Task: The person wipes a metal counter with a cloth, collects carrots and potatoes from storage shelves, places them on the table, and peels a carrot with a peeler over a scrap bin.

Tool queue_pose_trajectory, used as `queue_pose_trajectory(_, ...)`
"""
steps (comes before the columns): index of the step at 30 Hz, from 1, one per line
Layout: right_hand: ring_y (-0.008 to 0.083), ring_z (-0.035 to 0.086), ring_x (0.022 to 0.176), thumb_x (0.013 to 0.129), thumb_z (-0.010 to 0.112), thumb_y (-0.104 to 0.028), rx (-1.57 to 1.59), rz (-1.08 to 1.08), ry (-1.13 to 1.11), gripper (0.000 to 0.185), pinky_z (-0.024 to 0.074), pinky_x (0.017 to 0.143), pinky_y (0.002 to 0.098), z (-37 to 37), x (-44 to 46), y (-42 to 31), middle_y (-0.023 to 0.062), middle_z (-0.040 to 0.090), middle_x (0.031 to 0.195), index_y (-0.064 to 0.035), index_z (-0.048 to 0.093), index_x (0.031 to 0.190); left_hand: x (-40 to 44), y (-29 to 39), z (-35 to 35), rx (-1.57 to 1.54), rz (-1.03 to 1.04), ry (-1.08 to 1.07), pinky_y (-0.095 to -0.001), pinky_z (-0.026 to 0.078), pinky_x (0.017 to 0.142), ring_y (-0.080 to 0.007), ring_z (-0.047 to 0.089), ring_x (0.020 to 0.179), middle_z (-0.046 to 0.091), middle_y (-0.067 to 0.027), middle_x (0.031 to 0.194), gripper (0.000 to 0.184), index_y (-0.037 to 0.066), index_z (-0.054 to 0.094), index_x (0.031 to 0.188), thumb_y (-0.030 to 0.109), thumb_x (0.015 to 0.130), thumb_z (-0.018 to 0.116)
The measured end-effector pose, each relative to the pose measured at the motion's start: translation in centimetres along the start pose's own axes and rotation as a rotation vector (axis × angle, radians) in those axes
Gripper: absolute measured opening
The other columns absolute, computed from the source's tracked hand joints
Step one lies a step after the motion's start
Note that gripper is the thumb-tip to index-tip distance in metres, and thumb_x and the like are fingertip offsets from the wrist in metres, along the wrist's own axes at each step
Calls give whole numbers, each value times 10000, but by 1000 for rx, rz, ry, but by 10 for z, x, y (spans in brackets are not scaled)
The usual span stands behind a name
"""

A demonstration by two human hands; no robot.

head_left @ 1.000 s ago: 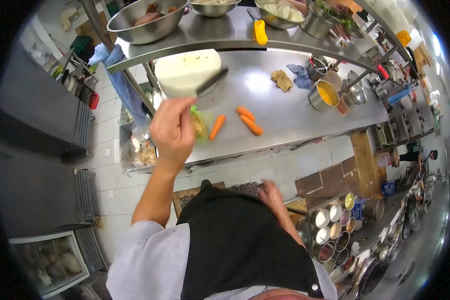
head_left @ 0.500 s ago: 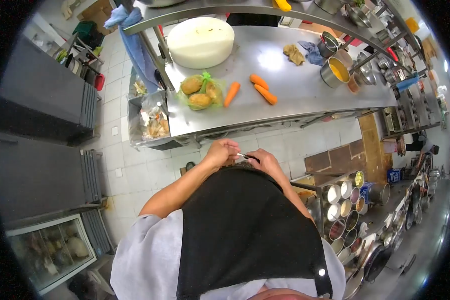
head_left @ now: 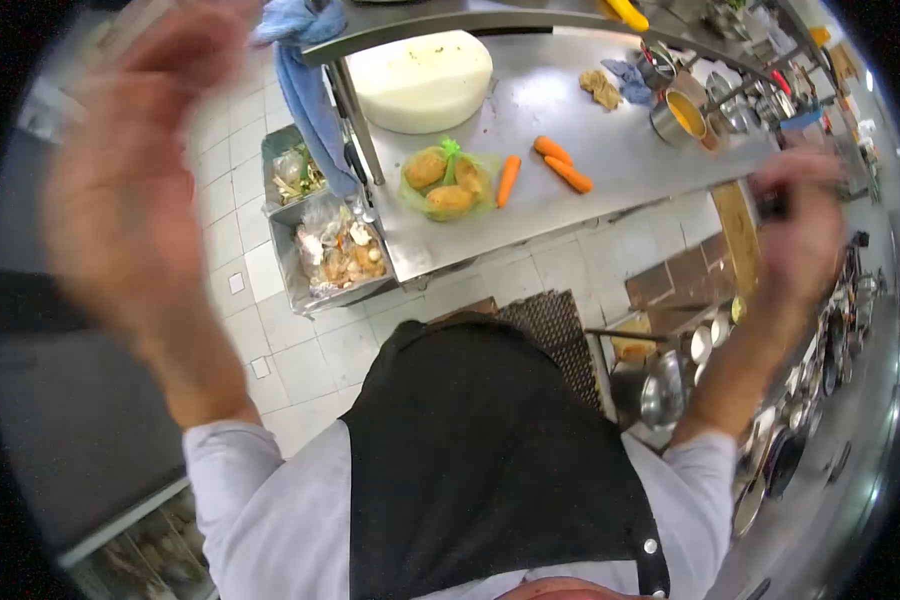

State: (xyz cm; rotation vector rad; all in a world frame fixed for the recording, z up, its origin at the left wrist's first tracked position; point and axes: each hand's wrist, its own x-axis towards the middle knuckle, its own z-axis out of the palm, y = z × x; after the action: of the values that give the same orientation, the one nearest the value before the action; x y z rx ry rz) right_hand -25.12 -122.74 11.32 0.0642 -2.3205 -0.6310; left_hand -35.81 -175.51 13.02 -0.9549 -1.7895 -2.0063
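Observation:
My left hand (head_left: 135, 190) is raised at the upper left, large and smeared by motion; its fingers do not show clearly. Blurred too, my right hand (head_left: 800, 220) is up at the right with its fingers curled around a small dark thing (head_left: 773, 203) I cannot make out. Neither hand touches the steel table (head_left: 450, 242). On it lie a green plastic bag of potatoes (head_left: 450, 197), a single carrot (head_left: 508, 181) and two more carrots (head_left: 568, 174) side by side.
A large white block-like thing (head_left: 425, 85) stands at the table's back left. A blue cloth (head_left: 315, 120) hangs from the shelf post. Grey bins (head_left: 335, 296) with scraps stand at the left end. Cloths (head_left: 600, 88) and a metal pot (head_left: 670, 125) lie farther right. Pans line the right side.
Both hands have parted from in front of my apron and swung up and outward. The small black-and-silver tool between them no longer shows clearly. The view has shifted.

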Motion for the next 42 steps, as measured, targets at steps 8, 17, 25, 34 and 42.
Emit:
queue_pose_trajectory(8,142,589,732,1034,580,-347,620,-434,201,290,474,666,327,-168,96,-116,42,646,826,-71,663,1010,28,125,-5,114,916,-461,-381,538,932,-228,665,1024,707,-117,1100,308,6,671,1200,238,1011,597)
queue_pose_trajectory(17,112,528,693,1050,556,-366,662,-624,119,322,422,625,297,-153,110,-155,10,602,777,-84,651,924,16,104,-18,132,1044,-457,-438,544,910,-301,667,978,695,-170,1042,356,-8,651,1189,292,1020,561)
queue_pose_trajectory(25,86,473,658,1064,536,-382,1030,395,400,373,375,589,271,-64,70,-143,-18,564,733,-96,640,848,17,53,-51,82,887,-75,-488,548,890,-365,668,937,684,-217,992,405,-19,634,1180,341,1028,530)
queue_pose_trajectory(34,393,695,916,897,661,-237,944,810,-848,268,547,819,465,234,-224,-259,210,698,925,-60,708,1094,-111,-401,-47,741,-715,24,-349,487,986,-261,666,1069,710,-178,1149,454,-62,627,1267,106,858,730)
queue_pose_trajectory(42,381,645,1070,872,656,-205,717,438,-721,293,529,852,514,344,-157,-244,179,634,1109,-55,681,1122,-119,-507,-70,723,-732,24,-370,480,904,-268,630,1005,702,-177,1119,301,-30,642,1200,151,960,646)
